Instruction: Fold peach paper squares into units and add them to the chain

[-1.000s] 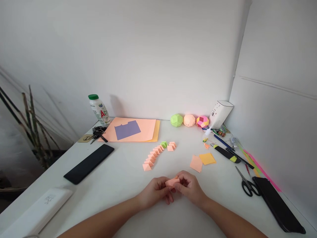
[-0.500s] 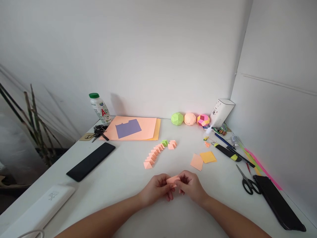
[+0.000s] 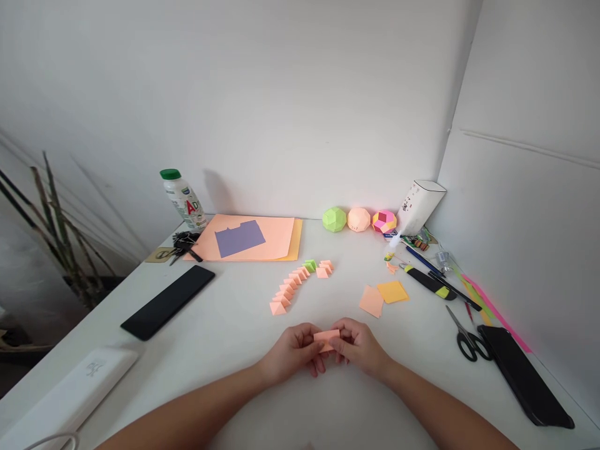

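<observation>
Between my two hands is a small piece of peach paper (image 3: 327,338), folded into a rectangle. My left hand (image 3: 297,351) pinches its left end, thumb in front. On the right end, my right hand (image 3: 360,347) grips it with thumb and fingers; the fingers behind the paper are partly hidden. Just beyond, a curved row of folded peach paper pieces (image 3: 287,290) stands on the table, with green folded pieces (image 3: 310,265) at its far end. A few more peach folded pieces (image 3: 323,270) sit beside them. Flat peach squares (image 3: 371,301) and yellow squares (image 3: 392,292) lie to the right.
Scissors (image 3: 469,340), a black case (image 3: 525,375) and a utility knife (image 3: 429,282) lie at right. Paper balls (image 3: 334,219) line the wall. At left are paper sheets (image 3: 281,237), a bottle (image 3: 184,200), keys (image 3: 185,245), a black slab (image 3: 169,302) and a white power bank (image 3: 79,390).
The peach paper has turned so its flat face shows more squarely, and my right fingers have shifted along its top edge. The camera view has moved slightly.
</observation>
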`<state>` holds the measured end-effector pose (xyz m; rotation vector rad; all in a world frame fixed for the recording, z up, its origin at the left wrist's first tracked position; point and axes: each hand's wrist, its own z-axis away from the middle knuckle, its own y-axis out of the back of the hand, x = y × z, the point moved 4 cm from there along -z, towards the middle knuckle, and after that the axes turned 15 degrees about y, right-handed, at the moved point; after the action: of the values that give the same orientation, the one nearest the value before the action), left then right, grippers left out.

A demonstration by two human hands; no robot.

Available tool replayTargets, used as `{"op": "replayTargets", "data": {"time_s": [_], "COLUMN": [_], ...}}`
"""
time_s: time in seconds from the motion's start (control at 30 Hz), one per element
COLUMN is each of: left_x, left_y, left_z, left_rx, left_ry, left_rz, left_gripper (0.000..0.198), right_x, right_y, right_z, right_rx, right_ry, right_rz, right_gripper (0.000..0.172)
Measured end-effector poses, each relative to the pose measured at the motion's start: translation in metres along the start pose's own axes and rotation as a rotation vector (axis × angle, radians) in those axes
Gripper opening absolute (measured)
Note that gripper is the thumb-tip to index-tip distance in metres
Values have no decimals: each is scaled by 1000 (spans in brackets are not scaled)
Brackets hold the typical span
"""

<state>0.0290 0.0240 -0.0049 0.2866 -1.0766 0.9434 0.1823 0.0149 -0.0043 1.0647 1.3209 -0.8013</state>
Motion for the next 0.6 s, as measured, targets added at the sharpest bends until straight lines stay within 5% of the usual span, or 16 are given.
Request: {"op": "replayTargets", "data": {"time_s": [0.6], "left_x": [1], "left_y": [-1], "left_z": [1], "left_rx": [25], "left_ry": [-11], "left_rz": [-50], "left_gripper": [31], "right_x": [2], "right_y": [2], "right_z": [1], "right_rx": [4], "right_ry": [-25], "right_rz": [3], "right_gripper": [13]}}
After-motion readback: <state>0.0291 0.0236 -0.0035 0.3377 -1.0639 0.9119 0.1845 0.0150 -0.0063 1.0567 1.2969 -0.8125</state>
